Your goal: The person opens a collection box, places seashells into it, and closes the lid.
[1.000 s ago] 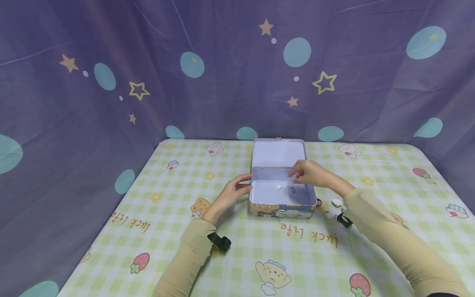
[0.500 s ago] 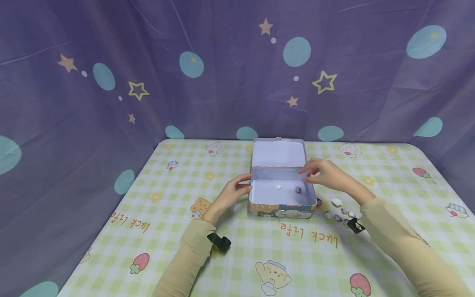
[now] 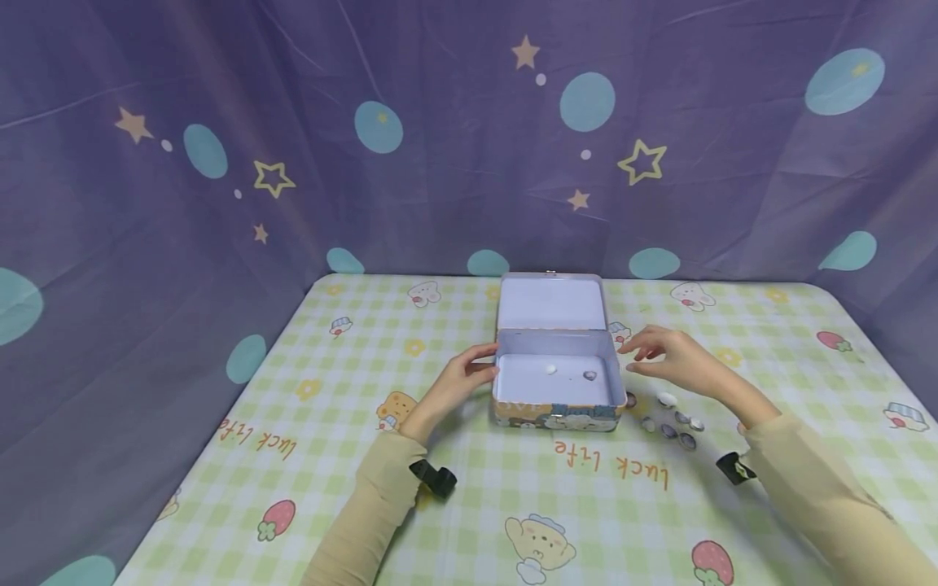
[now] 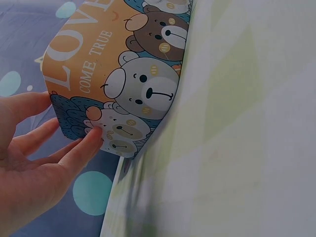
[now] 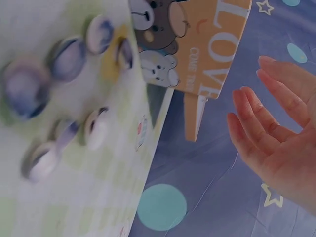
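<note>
A hinged tin box with bear pictures stands with its lid tipped back. On its white floor lie a small white shell and a purplish shell. My left hand rests its fingertips on the tin's left side; in the left wrist view the fingers are extended against the printed wall. My right hand hovers beyond the tin's right side, fingers loosely bent with nothing between them. Below it, several seashells lie scattered on the tablecloth, purple insides showing in the right wrist view.
A green-and-white checked tablecloth with cartoon prints covers the table. Behind and to the left hangs a purple curtain with stars and teal spots. One brownish shell lies right beside the tin's front right corner.
My right hand has moved out of the tin to the right, leaving the purplish shell on the tin's floor. More of the shells outside show now. My left hand has stayed put.
</note>
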